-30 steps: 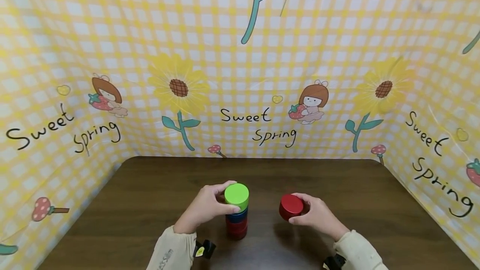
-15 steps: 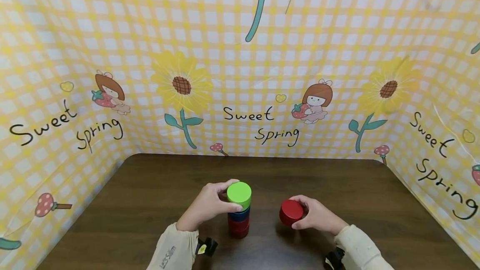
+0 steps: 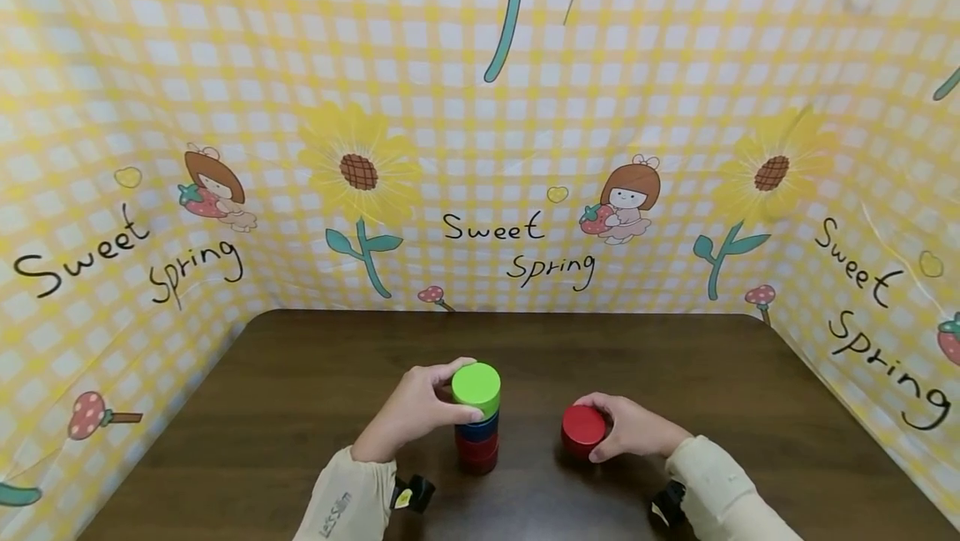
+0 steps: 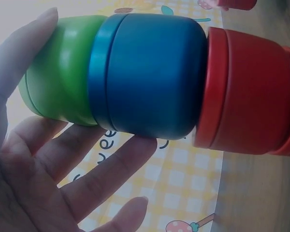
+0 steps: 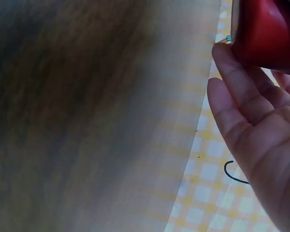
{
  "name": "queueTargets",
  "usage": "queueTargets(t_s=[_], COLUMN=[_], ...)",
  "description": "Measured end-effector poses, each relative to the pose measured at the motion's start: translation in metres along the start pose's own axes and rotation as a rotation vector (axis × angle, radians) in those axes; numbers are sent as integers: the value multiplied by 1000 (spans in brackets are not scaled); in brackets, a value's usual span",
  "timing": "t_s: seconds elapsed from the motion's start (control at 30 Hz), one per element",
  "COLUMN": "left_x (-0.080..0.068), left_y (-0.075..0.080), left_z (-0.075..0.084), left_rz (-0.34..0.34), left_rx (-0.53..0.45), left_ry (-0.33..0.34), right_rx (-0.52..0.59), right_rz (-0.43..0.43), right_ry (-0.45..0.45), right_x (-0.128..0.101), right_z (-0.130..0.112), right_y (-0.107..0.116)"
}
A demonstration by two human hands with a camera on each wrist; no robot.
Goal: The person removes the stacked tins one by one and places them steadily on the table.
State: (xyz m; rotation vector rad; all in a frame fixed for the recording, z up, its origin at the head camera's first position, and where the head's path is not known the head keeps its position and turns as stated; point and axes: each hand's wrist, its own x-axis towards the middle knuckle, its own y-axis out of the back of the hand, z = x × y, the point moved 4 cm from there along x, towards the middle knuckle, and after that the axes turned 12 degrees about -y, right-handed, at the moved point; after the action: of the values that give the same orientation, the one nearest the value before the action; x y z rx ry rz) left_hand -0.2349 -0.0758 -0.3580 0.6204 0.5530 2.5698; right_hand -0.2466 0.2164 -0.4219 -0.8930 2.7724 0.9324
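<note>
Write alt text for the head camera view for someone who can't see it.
A person's left hand grips a green tin topping a stack on a blue tin and a red tin, while the right hand holds a separate red tin on a dark wooden table. Yellow checked "Sweet Spring" backdrop behind.

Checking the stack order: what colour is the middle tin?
Blue, between the green and red tins; clearest in the left wrist view.

Lime-green round tin [image 3: 476, 384] over a deep-blue round tin [image 3: 477, 428] over a red round tin [image 3: 477, 453], a second glossy red round tin [image 3: 583, 429] alongside, dark-brown wood-grain worktop [image 3: 315, 391], yellow-and-white gingham backdrop [image 3: 675, 107] with sunflowers, mushrooms and black "Sweet Spring" script, beige sleeves [image 3: 341, 508].
</note>
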Motion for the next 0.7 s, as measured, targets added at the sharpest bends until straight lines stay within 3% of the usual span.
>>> queueTargets(t_s=[0.27, 0.7], left_x=[0, -1], left_y=[-1, 1], left_z=[-2, -2], left_rz=[-6, -5], left_rx=[8, 5], left_ry=[-8, 0], right_rx=[-11, -117], right_rz=[-41, -19], right_ry=[-12, -35], right_x=[1, 4], right_z=[2, 1], right_y=[-5, -7])
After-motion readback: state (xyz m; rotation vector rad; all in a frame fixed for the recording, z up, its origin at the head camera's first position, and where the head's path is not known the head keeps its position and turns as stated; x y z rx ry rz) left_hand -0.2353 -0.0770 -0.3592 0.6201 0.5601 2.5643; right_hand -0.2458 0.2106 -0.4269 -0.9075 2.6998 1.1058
